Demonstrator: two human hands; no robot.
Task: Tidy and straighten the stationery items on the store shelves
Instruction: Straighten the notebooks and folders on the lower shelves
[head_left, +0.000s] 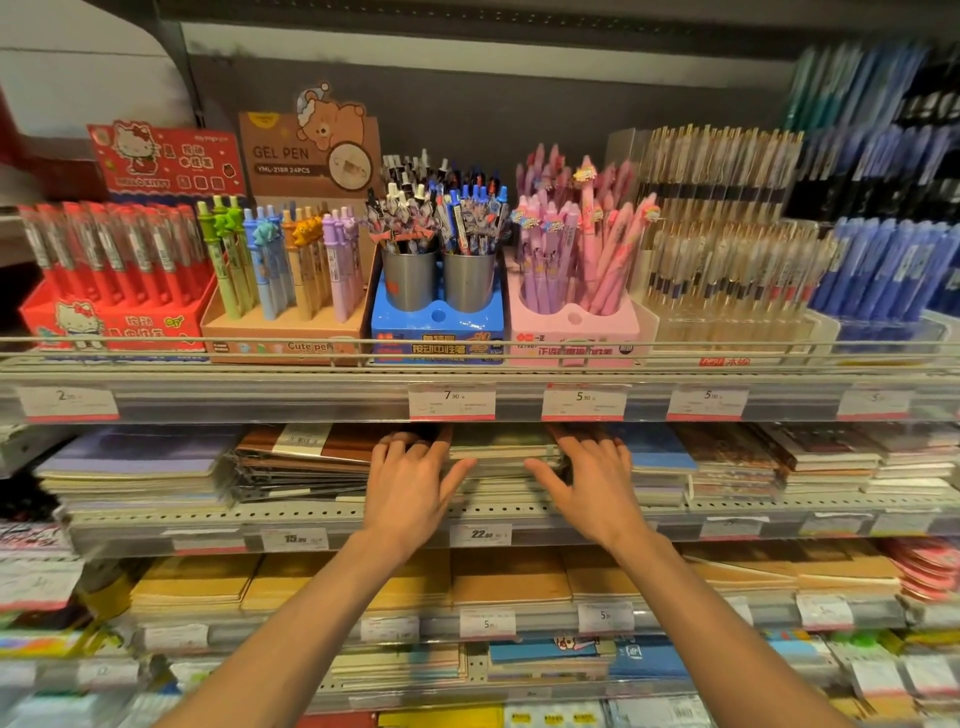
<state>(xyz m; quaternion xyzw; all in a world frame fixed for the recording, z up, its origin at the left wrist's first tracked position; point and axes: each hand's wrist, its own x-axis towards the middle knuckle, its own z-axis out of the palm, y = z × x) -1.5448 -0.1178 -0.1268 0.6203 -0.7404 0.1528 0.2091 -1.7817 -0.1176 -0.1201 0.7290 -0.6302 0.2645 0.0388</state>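
Both hands frame a notebook stack on the second shelf.

The left hand (410, 480) and right hand (589, 480) reach under the pen shelf (311, 402), fingers spread and fairly straight, thumbs pointing inward against the front of the notebook stack (501, 460), one hand at each side of it. The stack lies near the front edge of the perforated shelf (208, 512), just right of a leaning brown notebook pile (306, 462). Above stand boxed gel pens (291, 270).
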